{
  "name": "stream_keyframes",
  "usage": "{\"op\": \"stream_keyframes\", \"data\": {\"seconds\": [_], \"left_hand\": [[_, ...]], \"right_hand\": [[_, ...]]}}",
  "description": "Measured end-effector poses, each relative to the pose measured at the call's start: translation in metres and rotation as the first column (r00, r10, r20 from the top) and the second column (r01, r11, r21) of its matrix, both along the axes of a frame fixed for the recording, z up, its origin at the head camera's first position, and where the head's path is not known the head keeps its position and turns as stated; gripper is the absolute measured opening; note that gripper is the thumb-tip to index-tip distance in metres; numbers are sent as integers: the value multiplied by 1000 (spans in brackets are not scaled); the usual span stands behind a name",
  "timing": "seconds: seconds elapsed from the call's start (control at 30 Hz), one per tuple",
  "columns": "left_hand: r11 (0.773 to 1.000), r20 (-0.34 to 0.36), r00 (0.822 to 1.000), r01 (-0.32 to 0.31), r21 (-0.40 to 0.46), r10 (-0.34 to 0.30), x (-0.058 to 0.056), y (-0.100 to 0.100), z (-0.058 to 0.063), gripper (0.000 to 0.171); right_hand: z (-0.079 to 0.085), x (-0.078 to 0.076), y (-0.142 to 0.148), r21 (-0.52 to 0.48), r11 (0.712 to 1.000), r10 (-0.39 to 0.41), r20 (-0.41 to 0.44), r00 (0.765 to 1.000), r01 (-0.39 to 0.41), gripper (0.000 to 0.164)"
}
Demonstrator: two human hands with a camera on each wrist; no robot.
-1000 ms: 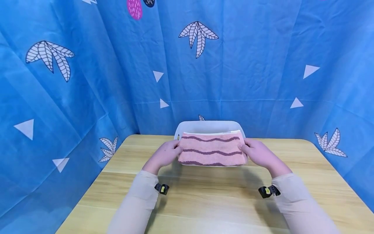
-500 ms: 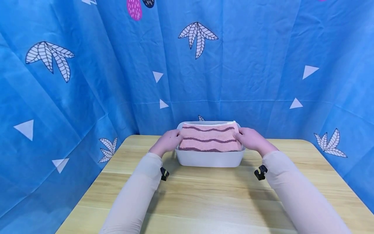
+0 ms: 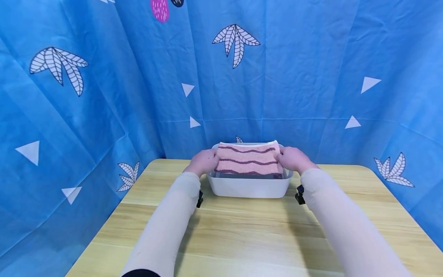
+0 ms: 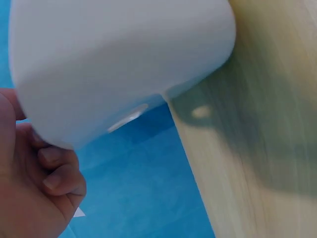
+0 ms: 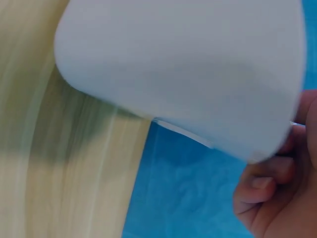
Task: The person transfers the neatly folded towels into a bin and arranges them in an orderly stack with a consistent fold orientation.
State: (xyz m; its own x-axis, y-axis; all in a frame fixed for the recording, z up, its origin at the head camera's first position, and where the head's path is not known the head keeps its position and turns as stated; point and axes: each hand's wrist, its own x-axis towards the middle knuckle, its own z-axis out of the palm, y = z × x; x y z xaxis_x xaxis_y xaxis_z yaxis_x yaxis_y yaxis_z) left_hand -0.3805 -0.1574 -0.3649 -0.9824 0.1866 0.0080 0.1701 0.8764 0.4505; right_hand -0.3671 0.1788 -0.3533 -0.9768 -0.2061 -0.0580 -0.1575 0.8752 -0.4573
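A folded pink towel (image 3: 247,157) with dark wavy stripes is held up between both hands at the mouth of a white plastic bin (image 3: 248,187). My left hand (image 3: 204,161) grips its left edge, and the right hand (image 3: 294,158) grips its right edge, thumbs on the near side. Below the towel's lower edge, part of the bin's inside shows. In the left wrist view the bin wall (image 4: 124,59) hides the towel, and the left hand (image 4: 39,178) has curled fingers beside the rim. Similarly, the right hand (image 5: 282,183) is curled past the bin's corner in the right wrist view.
The bin stands at the far edge of a light wooden table (image 3: 242,234). Behind and beside the table hangs a blue patterned curtain (image 3: 297,77). Black straps with small devices (image 3: 300,194) sit on both wrists.
Both hands have moved forward and up with the towel, from in front of the bin to over its opening. The bin's front wall is uncovered now.
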Motion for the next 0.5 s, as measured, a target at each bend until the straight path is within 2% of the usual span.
{"op": "stream_keyframes", "data": {"seconds": [0.23,0.5], "left_hand": [[999,-11,999,-35,-39,34,-3,7,-2,43],[993,-58,998,-9,-117,2,-4,7,-5,42]], "right_hand": [[-6,-3,-1,57,997,-47,-22,999,48,34],[-6,-1,-1,91,994,-52,-43,998,56,33]]}}
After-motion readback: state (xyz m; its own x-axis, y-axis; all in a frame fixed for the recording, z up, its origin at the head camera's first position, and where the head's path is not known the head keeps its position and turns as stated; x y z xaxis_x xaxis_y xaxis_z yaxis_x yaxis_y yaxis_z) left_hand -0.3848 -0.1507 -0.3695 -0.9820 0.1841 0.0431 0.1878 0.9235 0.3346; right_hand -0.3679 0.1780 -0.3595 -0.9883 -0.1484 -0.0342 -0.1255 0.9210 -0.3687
